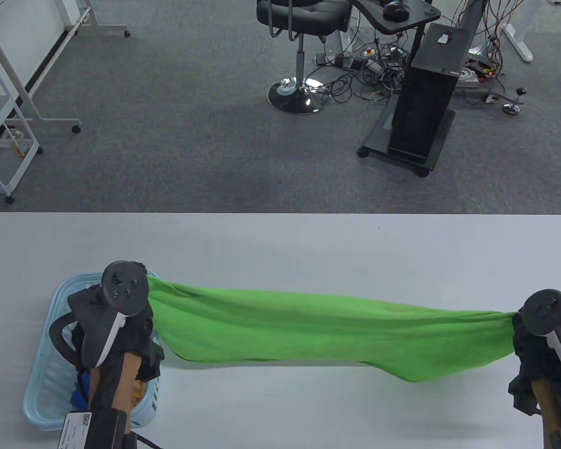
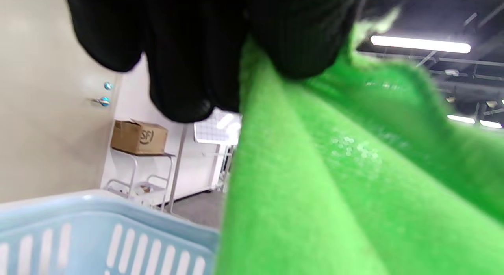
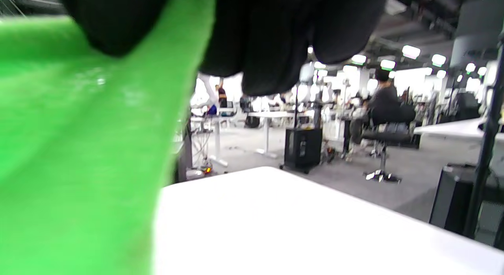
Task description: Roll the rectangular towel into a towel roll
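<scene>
Both hands (image 1: 121, 322) wear black, seemingly knit gloves and black-and-white trackers (image 1: 119, 299).

The left hand (image 1: 121, 308) is at the table view's lower left, its forearm running up from the bottom edge, a tracker strapped across its back. Its black-gloved fingers (image 2: 189, 62) are curled and pinch one end of the green towel (image 1: 308, 332). The right hand (image 1: 540, 327) is far off at the lower right edge, well apart from the left, also wearing a tracker. Its gloved fingers (image 3: 275, 38) clamp the towel's other end against the thumb. Both forearms angle slightly inward from the bottom edge, and both hands are turned back upward toward the camera.
</scene>
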Available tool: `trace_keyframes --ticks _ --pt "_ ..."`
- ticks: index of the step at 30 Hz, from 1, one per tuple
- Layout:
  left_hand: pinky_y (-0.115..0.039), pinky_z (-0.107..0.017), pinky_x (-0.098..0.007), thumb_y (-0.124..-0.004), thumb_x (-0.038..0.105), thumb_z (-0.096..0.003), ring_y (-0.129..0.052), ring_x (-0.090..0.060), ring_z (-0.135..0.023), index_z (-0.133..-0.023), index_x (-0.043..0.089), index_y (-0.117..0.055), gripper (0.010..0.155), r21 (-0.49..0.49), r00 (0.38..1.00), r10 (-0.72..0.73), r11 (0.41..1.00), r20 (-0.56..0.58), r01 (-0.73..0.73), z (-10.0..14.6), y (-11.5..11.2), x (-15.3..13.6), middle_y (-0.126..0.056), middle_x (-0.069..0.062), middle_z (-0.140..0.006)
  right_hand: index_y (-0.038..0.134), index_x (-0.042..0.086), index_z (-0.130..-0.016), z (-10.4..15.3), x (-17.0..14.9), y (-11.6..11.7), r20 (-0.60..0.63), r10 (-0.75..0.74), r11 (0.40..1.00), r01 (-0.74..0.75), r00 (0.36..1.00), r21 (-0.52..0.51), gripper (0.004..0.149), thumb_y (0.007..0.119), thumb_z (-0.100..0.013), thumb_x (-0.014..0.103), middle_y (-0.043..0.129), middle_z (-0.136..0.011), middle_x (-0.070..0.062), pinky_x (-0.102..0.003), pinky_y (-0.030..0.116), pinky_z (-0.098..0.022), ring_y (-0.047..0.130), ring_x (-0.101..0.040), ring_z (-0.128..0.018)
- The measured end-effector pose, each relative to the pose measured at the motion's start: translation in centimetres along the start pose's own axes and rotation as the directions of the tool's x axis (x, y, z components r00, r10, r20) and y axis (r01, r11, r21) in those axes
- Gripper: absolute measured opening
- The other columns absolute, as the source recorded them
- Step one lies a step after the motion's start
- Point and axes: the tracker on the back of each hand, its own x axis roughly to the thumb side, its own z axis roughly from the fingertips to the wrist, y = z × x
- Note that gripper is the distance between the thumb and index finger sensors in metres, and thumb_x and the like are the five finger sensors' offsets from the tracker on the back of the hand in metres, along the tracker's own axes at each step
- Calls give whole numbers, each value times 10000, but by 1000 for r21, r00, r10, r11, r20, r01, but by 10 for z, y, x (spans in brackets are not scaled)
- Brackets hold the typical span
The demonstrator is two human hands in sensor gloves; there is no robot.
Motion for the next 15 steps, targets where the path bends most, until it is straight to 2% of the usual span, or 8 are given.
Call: trace_keyframes --ticks 1,3,6,8,10,12,13,15 --pt "-753 -586 -576 -841 333 -399 -1015 -304 -713 -771 324 -952 389 5 1000 4 1000 7 -4 0 -2 4 -1028 -20 -636 877 283 -760 0 3 0 13 10 1000 -10 1000 4 454 767 -322 327 741 -806 -38 -551 660 -616 841 -288 -684" --pt "-712 -616 -593 -883 347 -383 -927 -340 -806 -765 304 -974 395 -33 999 -25 999 20 26 -2 -6 17 -942 -55 -822 856 300 -764 0 10 1 38 51 999 -52 998 7 453 791 -316 304 729 -817 -23 -537 672 -613 847 -270 -676" --pt "-709 -627 -586 -925 385 -354 -908 -327 -807 -724 266 -956 390 -44 993 -102 994 52 105 -7 -13 32 -883 -41 -884 854 291 -743 -7 11 7 8 -25 999 25 1000 40 452 827 -291 295 759 -788 -18 -499 741 -561 908 -223 -575" --pt "-733 -602 -572 -915 401 -360 -932 -309 -744 -712 254 -955 384 -24 995 -83 996 55 84 -12 -18 37 -885 -49 -876 866 274 -721 -13 9 15 -47 -106 991 110 993 76 446 856 -276 298 777 -761 -30 -492 758 -529 917 -219 -517" --pt "-771 -542 -543 -894 424 -367 -961 -264 -611 -686 227 -975 383 -35 999 -40 999 25 41 -19 -23 39 -883 -62 -863 872 275 -708 -19 9 22 -75 -99 990 106 992 95 440 859 -271 327 784 -746 -28 -467 782 -491 918 -190 -445" --pt "-815 -446 -501 -830 453 -387 -969 -201 -440 -590 143 -1027 421 -29 1000 24 999 -4 -24 -30 -27 39 -911 -76 -816 927 285 -653 -27 6 27 -106 -135 987 143 985 79 411 827 -272 403 839 -693 -18 -408 851 -400 944 -127 -324" --pt "-825 -408 -488 -819 440 -393 -958 -185 -381 -559 119 -1042 425 -35 999 52 998 -14 -53 -34 -29 39 -931 -91 -782 949 274 -641 -31 4 30 -155 -224 965 241 962 102 405 813 -283 405 858 -673 -27 -365 880 -331 943 -85 -239" --pt "-846 -350 -455 -808 432 -394 -955 -152 -306 -574 129 -1057 431 -44 996 79 996 -45 -81 -43 -31 43 -937 -98 -778 979 238 -632 -39 -1 39 -288 -442 863 491 849 122 407 821 -284 380 883 -654 -55 -315 900 -204 921 -43 -93"
